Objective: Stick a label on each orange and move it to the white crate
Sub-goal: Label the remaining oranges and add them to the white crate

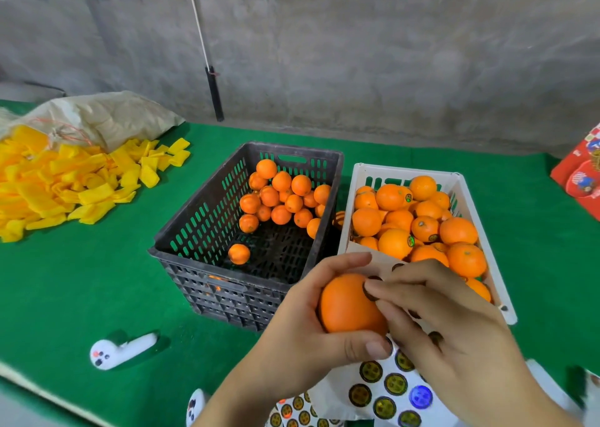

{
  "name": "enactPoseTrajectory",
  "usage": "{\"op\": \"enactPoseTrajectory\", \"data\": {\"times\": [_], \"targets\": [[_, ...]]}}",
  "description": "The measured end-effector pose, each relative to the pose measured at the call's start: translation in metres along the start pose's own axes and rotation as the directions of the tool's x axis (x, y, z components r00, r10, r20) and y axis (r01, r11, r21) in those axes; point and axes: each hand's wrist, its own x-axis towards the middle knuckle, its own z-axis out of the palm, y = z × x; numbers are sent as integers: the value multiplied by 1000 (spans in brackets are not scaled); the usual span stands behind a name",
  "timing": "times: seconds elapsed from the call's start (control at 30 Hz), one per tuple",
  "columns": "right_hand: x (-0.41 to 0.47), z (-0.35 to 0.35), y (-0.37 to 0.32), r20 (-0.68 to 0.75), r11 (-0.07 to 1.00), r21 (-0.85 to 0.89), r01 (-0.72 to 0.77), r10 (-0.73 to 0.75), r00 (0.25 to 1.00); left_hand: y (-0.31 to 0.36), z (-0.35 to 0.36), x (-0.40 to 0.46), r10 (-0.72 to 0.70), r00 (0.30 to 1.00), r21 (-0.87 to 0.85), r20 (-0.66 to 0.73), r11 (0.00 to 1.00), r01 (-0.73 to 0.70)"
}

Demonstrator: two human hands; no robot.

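Observation:
My left hand (311, 322) grips an orange (347, 303) in front of the two crates. My right hand (448, 326) presses a round dark label (368, 292) onto the orange's right side with its fingertips. A sheet of round gold-and-black labels (386, 384) lies under my hands on the green table. The black crate (201, 218) holds a pile of unlabelled oranges (281, 196) at its far side and one loose orange (239, 254). The white crate (357, 179) to its right is full of oranges (422, 225), some showing labels.
A heap of yellow foam sleeves (65, 183) and a paper sack (104, 118) lie at the left. Two white controllers (120, 352) (194, 407) rest near the front edge. A red box (581, 170) stands at the right. A black-handled pole (214, 92) leans on the concrete wall.

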Motion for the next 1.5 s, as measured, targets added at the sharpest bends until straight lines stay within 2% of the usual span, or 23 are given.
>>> {"op": "enactPoseTrajectory", "data": {"times": [0.1,0.23,0.37,0.47,0.5,0.57,0.63,0.73,0.8,0.87,0.9,0.97,1.0,1.1,1.17,1.2,1.23,1.27,1.3,1.33,1.37,1.43,1.5], "targets": [[-9,-1,5,81,998,33,-49,46,996,-10,-2,2,-36,999,-36,-12,999,35],[-16,15,5,230,993,-115,-23,49,972,-18,1,2,-63,995,-107,-78,993,54],[-9,17,12,122,995,-4,-97,96,988,-21,5,7,-93,990,-87,-111,993,84],[0,4,29,62,946,207,-248,241,969,-21,-3,18,-134,969,-59,-208,990,125],[5,0,41,36,937,206,-284,282,959,-23,-7,22,-177,958,-109,-223,982,156],[16,-4,78,-30,952,19,-306,306,951,-26,-16,27,-246,946,-193,-213,959,206],[29,-3,121,-64,907,-172,-385,380,923,-30,-25,30,-235,938,-161,-255,967,199],[42,7,175,53,756,-428,-495,568,821,-32,-35,39,-187,936,-100,-297,981,164],[39,18,191,134,735,-454,-503,615,777,-34,-42,51,-167,942,-82,-290,985,150],[32,28,179,149,767,-177,-617,640,753,-38,-52,66,-186,942,-130,-279,979,154],[31,33,164,238,698,85,-711,679,695,-41,-57,75,-198,939,-139,-281,977,165],[26,48,141,533,318,451,-834,653,537,-52,-68,94,-213,936,-91,-280,977,195],[24,56,133,616,194,513,-836,595,516,-59,-75,105,-215,942,-67,-257,976,205],[21,79,120,553,192,590,-784,611,566,-68,-114,144,-246,969,-60,-12,968,245],[21,93,116,500,88,638,-765,709,498,-74,-155,175,-320,939,113,122,945,307],[20,98,114,496,43,655,-755,729,472,-82,-179,192,-378,921,267,90,900,344],[21,102,112,495,4,671,-742,742,452,-91,-202,206,-432,902,465,-23,794,392],[19,106,112,505,-23,676,-736,742,440,-103,-224,217,-475,863,677,-173,578,454],[17,108,111,510,-48,679,-733,748,424,-118,-242,222,-542,781,824,-311,256,506],[15,109,111,511,-64,685,-725,753,416,-133,-254,220,-621,671,878,-405,-61,474],[15,108,110,510,-81,694,-716,757,408,-147,-262,215,-687,579,893,-439,-260,369],[13,103,112,484,-92,705,-703,788,382,-170,-274,207,-757,505,908,-414,-380,175],[13,97,114,411,-43,701,-712,841,353,-182,-283,210,-737,518,893,-434,-426,143]]}}
